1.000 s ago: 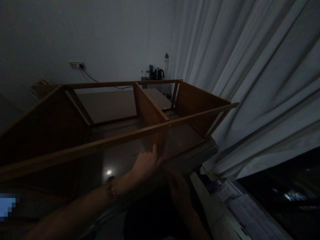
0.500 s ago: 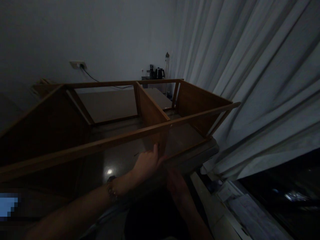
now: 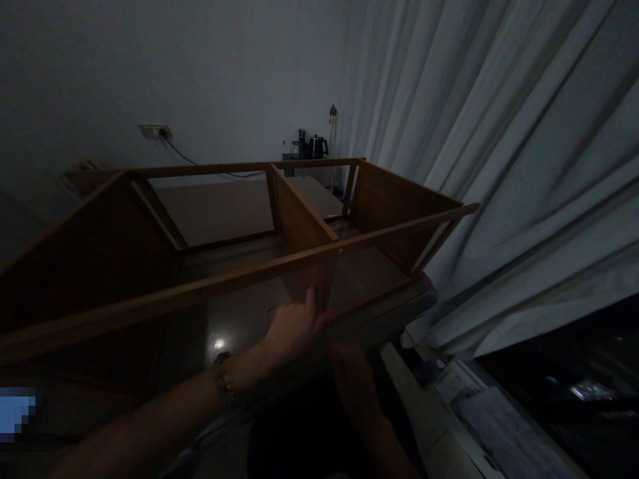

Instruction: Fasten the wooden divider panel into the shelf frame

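Note:
A brown wooden shelf frame (image 3: 249, 276) lies on a glossy table, with a middle divider panel (image 3: 299, 226) between two open bays. My left hand (image 3: 292, 326) reaches to the lower front end of that divider, index finger raised against the wood and the other fingers curled. My right hand (image 3: 352, 379) sits just below and to the right in deep shadow, close to the frame's lower rail; its fingers are too dark to read.
Grey curtains (image 3: 499, 166) hang along the right. A kettle (image 3: 317, 146) and small items stand on a far surface by the wall. A wall socket (image 3: 152, 131) with a cable is at the back left. Papers (image 3: 469, 399) lie at lower right.
Almost nothing differs. My right hand shifted slightly under the frame's front rail; my left hand keeps its place at the divider.

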`<state>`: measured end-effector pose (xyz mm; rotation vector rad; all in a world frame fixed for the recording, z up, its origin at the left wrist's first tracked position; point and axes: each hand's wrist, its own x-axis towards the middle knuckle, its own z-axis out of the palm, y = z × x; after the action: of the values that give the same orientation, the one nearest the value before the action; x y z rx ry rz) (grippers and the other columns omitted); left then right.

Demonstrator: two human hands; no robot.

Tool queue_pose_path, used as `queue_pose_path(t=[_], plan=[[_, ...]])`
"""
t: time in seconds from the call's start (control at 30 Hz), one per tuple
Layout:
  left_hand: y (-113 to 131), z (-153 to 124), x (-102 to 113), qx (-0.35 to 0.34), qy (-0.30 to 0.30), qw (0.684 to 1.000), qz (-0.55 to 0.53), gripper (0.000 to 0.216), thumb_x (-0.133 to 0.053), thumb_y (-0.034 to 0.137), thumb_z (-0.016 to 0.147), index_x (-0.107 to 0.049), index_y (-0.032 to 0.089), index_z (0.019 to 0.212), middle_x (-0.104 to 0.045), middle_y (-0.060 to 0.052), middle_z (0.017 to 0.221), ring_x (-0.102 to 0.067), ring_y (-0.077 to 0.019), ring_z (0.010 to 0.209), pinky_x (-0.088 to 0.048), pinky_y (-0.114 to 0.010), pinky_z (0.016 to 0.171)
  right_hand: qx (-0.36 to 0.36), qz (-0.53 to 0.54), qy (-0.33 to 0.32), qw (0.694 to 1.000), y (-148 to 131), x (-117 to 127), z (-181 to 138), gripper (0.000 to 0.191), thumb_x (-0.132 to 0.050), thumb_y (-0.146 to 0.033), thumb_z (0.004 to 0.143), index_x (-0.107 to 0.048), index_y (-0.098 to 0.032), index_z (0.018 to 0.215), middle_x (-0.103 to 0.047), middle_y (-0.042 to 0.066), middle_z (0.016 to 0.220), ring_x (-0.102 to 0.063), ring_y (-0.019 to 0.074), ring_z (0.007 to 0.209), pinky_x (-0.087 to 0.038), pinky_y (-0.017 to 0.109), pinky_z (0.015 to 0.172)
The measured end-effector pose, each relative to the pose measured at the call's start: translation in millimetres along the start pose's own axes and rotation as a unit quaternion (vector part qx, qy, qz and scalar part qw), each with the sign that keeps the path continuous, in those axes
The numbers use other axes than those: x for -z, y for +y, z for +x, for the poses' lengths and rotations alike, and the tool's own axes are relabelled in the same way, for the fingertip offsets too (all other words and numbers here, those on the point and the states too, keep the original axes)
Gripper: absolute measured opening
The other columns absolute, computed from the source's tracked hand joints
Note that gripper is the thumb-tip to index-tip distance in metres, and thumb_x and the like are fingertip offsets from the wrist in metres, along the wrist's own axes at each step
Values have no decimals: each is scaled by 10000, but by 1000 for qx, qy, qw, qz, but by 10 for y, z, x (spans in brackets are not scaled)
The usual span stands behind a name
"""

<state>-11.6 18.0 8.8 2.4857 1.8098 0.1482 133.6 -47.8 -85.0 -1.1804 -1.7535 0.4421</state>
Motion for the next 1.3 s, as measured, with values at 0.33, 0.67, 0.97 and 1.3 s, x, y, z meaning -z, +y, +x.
queue_pose_path(t=[0.33, 0.67, 0.97, 1.3], plan=[[26, 6, 20, 14, -17, 1000, -6, 561, -207, 488, 848, -270, 57, 1202, -651, -143, 820, -639, -221, 746, -451, -268, 600, -317, 358, 35, 877, -126, 1, 100, 245, -559, -392, 758, -531, -189, 892, -537, -53, 520, -454, 77, 390, -355, 181, 387], [2, 2, 2, 3, 8, 1000, -6, 582, -194, 508, 843, -237, 62, 1214, -657, -126, 778, -644, -237, 707, -444, -280, 549, -329, 491, 54, 805, -153, -99, 109, 307, -483, -500, 772, -602, -219, 749, -561, -9, 594, -526, 128, 553, -450, 256, 556], [-5, -1, -25, -2, 9, 1000, -6, 570, -188, 494, 850, -249, 53, 1207, -659, -124, 776, -642, -234, 700, -446, -287, 554, -307, 430, 18, 849, -315, 27, 134, 221, -522, -382, 781, -580, -224, 924, -608, 11, 741, -575, 148, 659, -473, 285, 639], [-20, 10, -59, -6, 16, 1000, 1, 566, -202, 483, 851, -243, 52, 1216, -654, -124, 769, -643, -234, 682, -447, -286, 543, -30, 0, -40, 999, -132, 37, 41, 224, -421, -185, 827, -588, -232, 970, -615, 50, 828, -528, 194, 783, -419, 336, 723]])
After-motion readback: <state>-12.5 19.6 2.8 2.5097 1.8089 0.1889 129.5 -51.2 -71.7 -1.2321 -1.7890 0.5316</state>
